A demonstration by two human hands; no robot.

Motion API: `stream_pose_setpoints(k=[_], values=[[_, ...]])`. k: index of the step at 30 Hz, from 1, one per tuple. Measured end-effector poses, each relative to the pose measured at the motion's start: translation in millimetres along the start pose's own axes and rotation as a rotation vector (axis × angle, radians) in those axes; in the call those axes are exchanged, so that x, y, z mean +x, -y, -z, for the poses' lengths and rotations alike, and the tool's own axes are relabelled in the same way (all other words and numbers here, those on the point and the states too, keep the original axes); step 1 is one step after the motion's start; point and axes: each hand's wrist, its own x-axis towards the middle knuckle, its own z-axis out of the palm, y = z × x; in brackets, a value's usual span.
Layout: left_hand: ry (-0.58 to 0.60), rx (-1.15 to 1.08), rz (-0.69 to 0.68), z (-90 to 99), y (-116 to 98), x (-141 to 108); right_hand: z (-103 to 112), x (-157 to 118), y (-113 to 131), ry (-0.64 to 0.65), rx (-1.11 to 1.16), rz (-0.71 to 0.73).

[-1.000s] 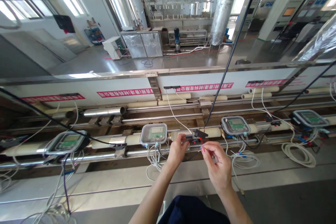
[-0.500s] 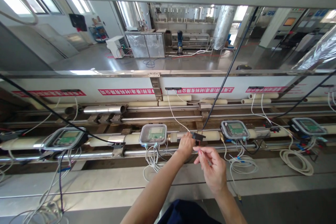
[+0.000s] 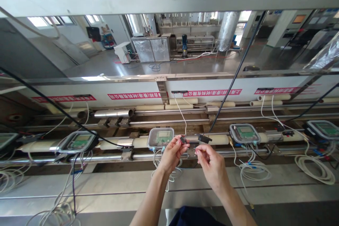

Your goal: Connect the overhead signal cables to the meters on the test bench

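My left hand pinches a small dark part between thumb and fingers, where the lower end of a thin white cable comes down. Close by on the right, my right hand is closed in a pinch, its fingertips pointing at the left hand; what they hold is too small to make out. Just above the right fingertips sits a black block at the pale tube. A meter box with a clear lid stands left of my left hand, and another meter box lies right of my hands.
Metal rails run across in front of me. Coiled pale cables hang over the metal ledge. A black cable slants down from above. Behind the rails stands a white panel with red lettering.
My left hand has moved left, away from the black block, and now pinches a small dark part. My right hand's fingers have drawn together. The whole view has shifted slightly.
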Motion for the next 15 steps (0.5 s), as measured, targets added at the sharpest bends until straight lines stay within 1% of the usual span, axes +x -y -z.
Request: stream_pose_setpoints(k=[2,4,6,10,15], values=[[-0.003,-0.293,0.051,3.3,-3,-3,-2,3,4,0.012,-0.018,0.030],[-0.008,-0.407,0.060,5.7,-4,-5,-4,5,7,0.016,-0.027,0.048],[-0.006,-0.437,0.059,5.8,-5,-7,-5,7,8,0.012,-0.033,0.049],[-0.010,-0.328,0.028,-3.4,-8,-10,-6,9,9,-0.010,-0.044,0.026],[-0.052,-0.062,-0.089,-26.0,-15,-14,-6,12,13,-0.047,-0.093,-0.015]])
